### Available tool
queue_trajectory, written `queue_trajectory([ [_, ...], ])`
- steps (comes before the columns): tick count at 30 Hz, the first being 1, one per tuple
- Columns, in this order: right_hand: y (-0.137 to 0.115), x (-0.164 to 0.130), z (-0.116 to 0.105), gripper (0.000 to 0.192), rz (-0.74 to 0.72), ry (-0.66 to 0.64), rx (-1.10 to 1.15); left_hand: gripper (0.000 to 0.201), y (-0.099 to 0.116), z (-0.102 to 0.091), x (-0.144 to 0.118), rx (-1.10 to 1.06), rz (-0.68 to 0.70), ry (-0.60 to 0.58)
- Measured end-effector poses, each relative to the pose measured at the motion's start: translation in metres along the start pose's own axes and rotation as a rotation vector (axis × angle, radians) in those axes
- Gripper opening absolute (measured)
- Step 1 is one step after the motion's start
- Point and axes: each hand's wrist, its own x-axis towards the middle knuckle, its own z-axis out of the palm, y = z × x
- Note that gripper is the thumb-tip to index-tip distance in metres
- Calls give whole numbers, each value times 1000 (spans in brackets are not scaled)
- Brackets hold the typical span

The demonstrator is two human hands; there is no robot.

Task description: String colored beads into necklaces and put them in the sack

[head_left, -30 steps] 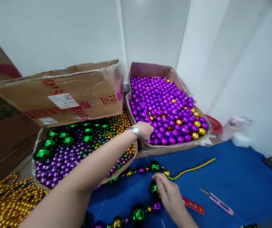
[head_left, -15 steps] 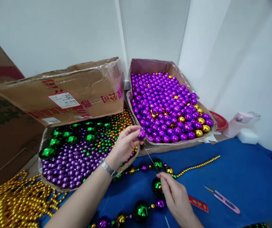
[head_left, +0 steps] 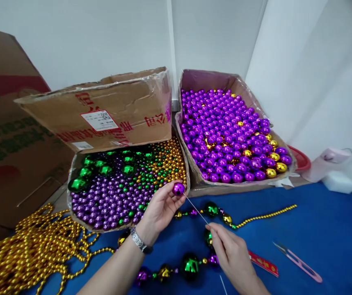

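A shiny purple bead (head_left: 178,189) is pinched between the thumb and fingers of my left hand (head_left: 163,205), in front of the boxes. My right hand (head_left: 229,250) grips a thin, pale needle (head_left: 196,209), whose far tip meets the right side of the bead; I cannot tell whether it is inside the hole. Below and behind my hands, a strand of beads lies on the blue cloth, with a big green bead (head_left: 190,266), purple and gold ones. At its far end runs a string of small gold beads (head_left: 266,216).
One box (head_left: 191,172) holds purple and some gold beads; an open carton (head_left: 126,119) holds smaller purple, green and gold ones. Gold bead chains (head_left: 40,250) heap at left. Pink thread snips (head_left: 299,262) and a red packet (head_left: 264,264) lie on the blue cloth (head_left: 323,229).
My left hand has brought the purple bead down from the box's edge to the needle tip. The view has shifted, so the scene sits further right.
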Motion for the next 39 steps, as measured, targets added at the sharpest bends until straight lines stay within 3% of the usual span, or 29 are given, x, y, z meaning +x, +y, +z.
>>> queue_trajectory([
  [8, 7, -5, 2, 24, -161, 73, -210, 19, 0, -6, -6, 112, 86, -56],
  [21, -5, -1, 2, 23, -267, 154, -460, 26, -10, -15, -14, 14, 9, -243],
  [32, -8, -4, -1, 23, -278, 159, -450, 24, -21, -21, -14, -25, -30, -214],
  [39, -10, -3, -6, 24, -296, 177, -527, 21, -22, -21, -19, 105, 25, -239],
])
